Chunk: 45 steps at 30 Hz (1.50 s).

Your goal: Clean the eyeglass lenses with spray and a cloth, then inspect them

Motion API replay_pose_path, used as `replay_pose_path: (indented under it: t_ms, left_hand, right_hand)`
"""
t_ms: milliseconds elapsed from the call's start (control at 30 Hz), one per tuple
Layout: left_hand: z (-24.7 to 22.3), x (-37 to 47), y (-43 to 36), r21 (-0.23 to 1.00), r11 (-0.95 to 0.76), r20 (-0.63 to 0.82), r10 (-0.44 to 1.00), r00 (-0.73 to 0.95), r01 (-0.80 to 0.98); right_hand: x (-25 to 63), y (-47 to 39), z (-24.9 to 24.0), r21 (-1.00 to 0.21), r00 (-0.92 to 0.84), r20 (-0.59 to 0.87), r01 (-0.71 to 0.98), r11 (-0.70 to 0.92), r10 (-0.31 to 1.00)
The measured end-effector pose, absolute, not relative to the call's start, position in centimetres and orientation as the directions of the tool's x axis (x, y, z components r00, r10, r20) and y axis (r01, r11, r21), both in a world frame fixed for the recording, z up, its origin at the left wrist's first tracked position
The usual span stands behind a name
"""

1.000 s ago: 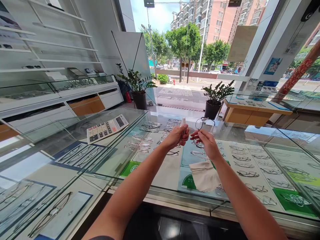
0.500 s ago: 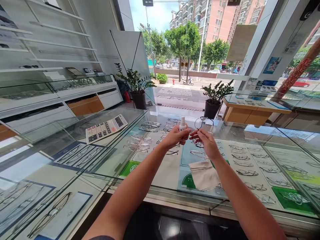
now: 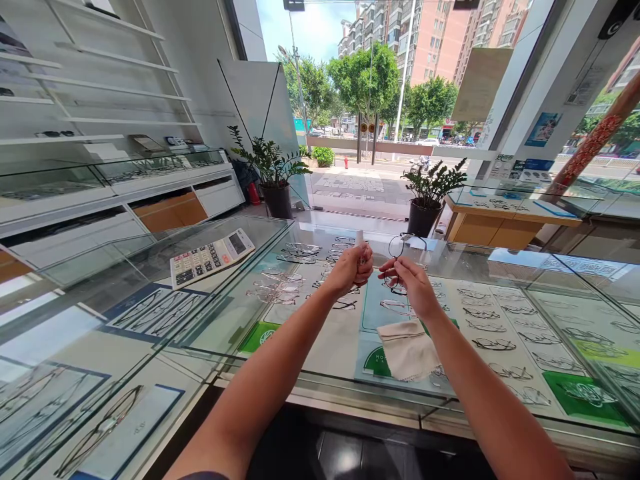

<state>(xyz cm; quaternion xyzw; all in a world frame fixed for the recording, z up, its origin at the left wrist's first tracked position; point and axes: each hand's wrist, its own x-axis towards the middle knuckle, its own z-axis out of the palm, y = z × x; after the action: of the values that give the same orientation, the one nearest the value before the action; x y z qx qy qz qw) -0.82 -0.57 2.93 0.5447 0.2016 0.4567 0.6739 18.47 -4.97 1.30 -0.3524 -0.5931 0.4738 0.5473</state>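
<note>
My left hand (image 3: 353, 268) is wrapped around a small white bottle (image 3: 359, 237). Only the bottle's pale top shows above the fist, and my fingers hide the rest. To the right, my right hand (image 3: 407, 280) pinches a pair of dark, thin-rimmed eyeglasses (image 3: 397, 247), one round lens standing up above the fingertips. The two hands are a short gap apart over the glass counter. Below my right hand, a cream cleaning cloth (image 3: 407, 350) lies crumpled on the glass.
The glass display counter (image 3: 325, 360) holds rows of spectacle frames (image 3: 495, 344). A large calculator (image 3: 213, 259) rests on the glass at the left. Beyond stand two potted plants (image 3: 277, 200), and a wooden display table (image 3: 495, 223) is at the right.
My left hand has turned and closed further around the bottle, shifting slightly left, so less of the bottle shows. My right hand with the eyeglasses has barely moved.
</note>
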Motion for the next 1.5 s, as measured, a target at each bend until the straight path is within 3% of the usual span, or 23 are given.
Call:
replay_pose_path:
  t_ms: [300, 500, 567, 733, 1000, 1300, 1500]
  left_hand:
    - [3.1, -0.8, -0.3, 0.909, 0.018, 0.239, 0.795, 0.558, -0.416]
    - [2.7, -0.7, 0.0, 0.959, 0.005, 0.159, 0.818, 0.552, -0.284]
    - [2.4, -0.6, -0.1, 0.972, -0.057, 0.164, 0.859, 0.485, -0.227]
    - [2.0, -0.5, -0.1, 0.939, -0.338, 0.334, 0.866, 0.371, -0.056]
    - [2.2, -0.7, -0.1, 0.949, -0.312, 0.306, 0.868, 0.390, -0.052]
    - [2.4, -0.6, -0.8, 0.923, -0.354, 0.251, 0.852, 0.459, 0.152]
    - [2.2, -0.4, -1.3, 0.920, -0.319, 0.143, 0.816, 0.560, 0.229]
  right_hand:
    - [18.5, -5.3, 1.5, -0.946, -0.163, 0.322, -0.104, 0.308, 0.933]
    - [18.2, -5.6, 1.8, -0.948, -0.236, 0.317, -0.104, 0.301, 0.919]
    - [18.0, -5.8, 1.9, -0.949, -0.267, 0.316, -0.100, 0.300, 0.910]
    - [17.7, -6.1, 1.9, -0.951, -0.331, 0.309, -0.109, 0.289, 0.892]
    - [17.6, -6.0, 1.5, -0.953, -0.352, 0.301, -0.147, 0.265, 0.886]
    - [18.4, -5.0, 1.3, -0.900, -0.120, 0.335, -0.335, 0.280, 0.935]
    - [18.4, -4.8, 1.1, -0.880, -0.093, 0.331, -0.389, 0.272, 0.939]
